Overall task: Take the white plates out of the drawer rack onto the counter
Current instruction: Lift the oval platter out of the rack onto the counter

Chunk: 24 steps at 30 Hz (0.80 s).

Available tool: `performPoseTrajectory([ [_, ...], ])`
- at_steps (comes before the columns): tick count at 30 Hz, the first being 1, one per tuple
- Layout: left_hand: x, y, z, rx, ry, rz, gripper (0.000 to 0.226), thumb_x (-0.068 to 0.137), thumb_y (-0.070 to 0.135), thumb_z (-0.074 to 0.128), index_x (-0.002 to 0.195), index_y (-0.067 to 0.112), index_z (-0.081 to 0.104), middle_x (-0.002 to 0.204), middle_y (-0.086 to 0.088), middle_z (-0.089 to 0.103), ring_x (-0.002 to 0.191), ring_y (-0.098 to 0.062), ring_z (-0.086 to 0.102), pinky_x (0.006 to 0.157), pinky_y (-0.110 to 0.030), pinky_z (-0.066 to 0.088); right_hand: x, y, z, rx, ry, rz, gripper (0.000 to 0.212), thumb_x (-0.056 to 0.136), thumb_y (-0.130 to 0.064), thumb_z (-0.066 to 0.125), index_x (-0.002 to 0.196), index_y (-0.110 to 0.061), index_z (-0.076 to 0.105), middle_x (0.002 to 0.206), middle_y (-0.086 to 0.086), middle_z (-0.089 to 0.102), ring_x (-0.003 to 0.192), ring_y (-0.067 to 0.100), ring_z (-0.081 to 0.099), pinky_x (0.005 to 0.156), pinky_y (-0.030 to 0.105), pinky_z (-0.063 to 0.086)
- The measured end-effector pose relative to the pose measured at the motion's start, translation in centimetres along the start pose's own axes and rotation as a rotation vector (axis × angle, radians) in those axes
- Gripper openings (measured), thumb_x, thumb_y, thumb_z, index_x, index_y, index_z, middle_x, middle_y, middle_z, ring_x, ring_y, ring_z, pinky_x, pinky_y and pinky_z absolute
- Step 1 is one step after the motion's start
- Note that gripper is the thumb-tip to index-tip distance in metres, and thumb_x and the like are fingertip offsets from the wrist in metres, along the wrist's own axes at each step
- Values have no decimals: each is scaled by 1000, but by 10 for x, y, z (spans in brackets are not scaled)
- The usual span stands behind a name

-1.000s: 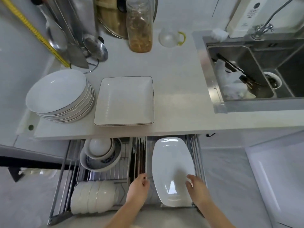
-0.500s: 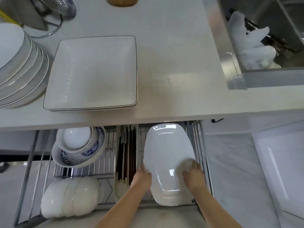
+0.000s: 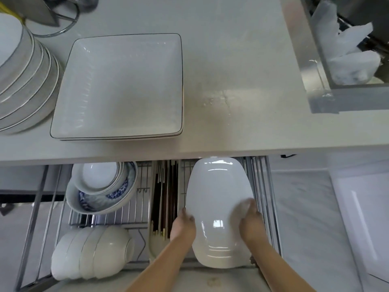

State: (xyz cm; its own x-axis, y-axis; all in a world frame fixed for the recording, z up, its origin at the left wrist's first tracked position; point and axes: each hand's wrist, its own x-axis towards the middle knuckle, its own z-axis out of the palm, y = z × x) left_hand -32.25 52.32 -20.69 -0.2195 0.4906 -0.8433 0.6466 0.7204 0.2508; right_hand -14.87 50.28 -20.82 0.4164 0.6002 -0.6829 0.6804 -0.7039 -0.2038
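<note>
The oblong white plate [image 3: 219,209] lay in the right compartment of the drawer rack [image 3: 263,197], lower centre of the frame, below the front edge of the desk [image 3: 231,70]. The left hand [image 3: 182,225] gripped its left rim with curled fingers, and the right hand [image 3: 250,223] gripped its right rim likewise, the plate lying between them. Square white plates [image 3: 120,85] sat stacked on the desk at upper left.

Both hands are now gripping the oblong white plate [image 3: 219,209] in the drawer rack [image 3: 264,207]. The left hand [image 3: 182,227], earlier beside the chopsticks [image 3: 163,199], is holding the plate's left edge. The right hand [image 3: 250,221] is curling over its right edge, no longer just touching it.
</note>
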Motion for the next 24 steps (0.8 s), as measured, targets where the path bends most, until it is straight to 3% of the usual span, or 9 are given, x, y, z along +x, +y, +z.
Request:
performPoseTrajectory([
  [2, -2, -1, -6, -22, 61, 36, 43, 100, 19, 35, 143, 16, 33, 121, -10, 61, 101, -25, 63, 84, -37, 54, -5, -2, -3, -22, 12, -5, 61, 95, 2, 29, 150, -5, 3, 129, 26, 47, 109, 36, 58, 94, 40, 49],
  [5, -7, 1, -21, -102, 86, 90, 37, 99, 18, 39, 136, 16, 43, 109, -2, 62, 86, -18, 60, 72, -31, 50, -14, -7, -9, -88, 56, -10, 49, 97, -5, 36, 142, 6, 22, 124, 24, 52, 108, 32, 58, 92, 34, 47],
  [8, -17, 5, -43, -184, 69, 95, 36, 97, 18, 44, 132, 18, 50, 100, 0, 63, 77, -14, 59, 61, -25, 47, -19, -12, -24, 83, 56, -10, 34, 92, -4, 48, 122, 11, 47, 115, 28, 60, 102, 36, 61, 87, 37, 47],
  [12, -42, 7, -73, -130, 48, 105, 37, 95, 20, 46, 131, 18, 54, 95, 1, 62, 62, -2, 52, 47, -16, 35, -41, -17, -50, 293, -15, -8, 31, 84, 0, 55, 115, 7, 57, 112, 25, 66, 102, 38, 63, 81, 37, 48],
  [14, -62, 7, -85, -117, 28, 103, 38, 94, 20, 47, 131, 17, 54, 98, 0, 62, 67, -6, 54, 51, -18, 38, -58, -18, -61, 359, -49, -16, 31, 83, 0, 54, 113, 5, 59, 110, 23, 66, 94, 34, 63, 73, 32, 45],
  [16, -84, 6, -96, -148, 18, 99, 38, 93, 19, 49, 130, 14, 56, 100, -2, 62, 80, -12, 55, 65, -19, 42, -75, -17, -73, 413, -69, -28, 27, 82, 1, 53, 107, 4, 61, 104, 23, 67, 83, 30, 60, 69, 31, 45],
  [20, -126, 1, -115, -289, 8, 81, 36, 88, 13, 54, 124, 10, 61, 103, -9, 68, 94, -25, 64, 86, -32, 53, -109, -15, -97, 489, -98, -41, 23, 81, 1, 55, 102, 2, 62, 92, 19, 66, 83, 32, 63, 75, 38, 51],
  [24, -166, 0, -133, -382, 1, 106, 24, 84, 3, 53, 103, 3, 67, 88, -13, 64, 85, -27, 61, 78, -37, 52, -139, -14, -122, 548, -111, -74, 21, 80, 1, 58, 101, 5, 62, 90, 22, 68, 79, 31, 64, 66, 33, 47],
])
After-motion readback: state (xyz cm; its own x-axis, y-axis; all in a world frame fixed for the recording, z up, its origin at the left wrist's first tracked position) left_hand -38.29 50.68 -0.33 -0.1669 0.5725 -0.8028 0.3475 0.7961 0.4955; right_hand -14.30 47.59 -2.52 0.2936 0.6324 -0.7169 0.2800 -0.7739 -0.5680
